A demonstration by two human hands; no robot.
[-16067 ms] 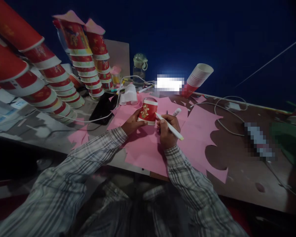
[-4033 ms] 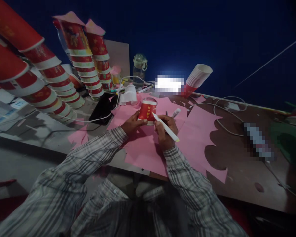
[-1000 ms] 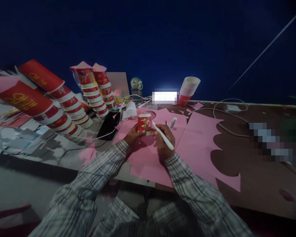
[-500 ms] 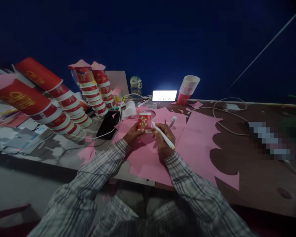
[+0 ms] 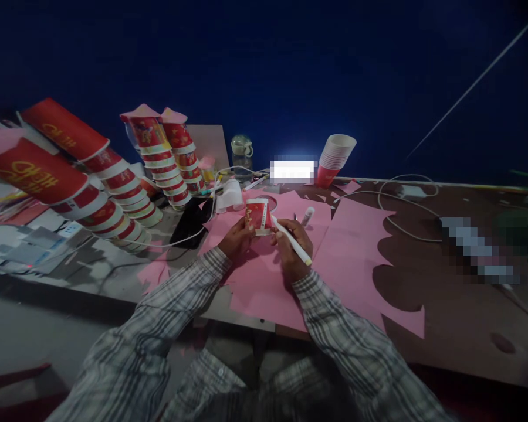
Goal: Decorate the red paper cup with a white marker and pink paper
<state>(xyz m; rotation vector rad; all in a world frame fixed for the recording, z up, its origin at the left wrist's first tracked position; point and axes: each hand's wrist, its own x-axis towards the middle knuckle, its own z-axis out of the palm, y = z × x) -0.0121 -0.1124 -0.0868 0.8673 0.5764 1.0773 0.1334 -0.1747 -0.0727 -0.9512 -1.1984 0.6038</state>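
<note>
My left hand (image 5: pixel 236 239) grips a red paper cup (image 5: pixel 257 216) with a gold print, held upside down on a pink paper sheet (image 5: pixel 264 275). In my right hand (image 5: pixel 293 246) is a white pen (image 5: pixel 292 248), its tip touching the cup's base rim on the right side. Both hands are closed round what they hold. A small white cap or glue stick (image 5: pixel 307 216) lies just beyond my right hand.
Long stacks of red cups (image 5: pixel 114 193) lean at the left, two upright stacks (image 5: pixel 167 158) behind. A stack of cups (image 5: pixel 335 157), a lit screen (image 5: pixel 293 170), a jar (image 5: pixel 242 151), a black phone (image 5: pixel 190 223) and white cables (image 5: pixel 400 199) lie on the brown table (image 5: pixel 462 316).
The cup has tilted and turned slightly in my left hand over the last second. The pen tip stays at its rim. The view has shifted a little.
</note>
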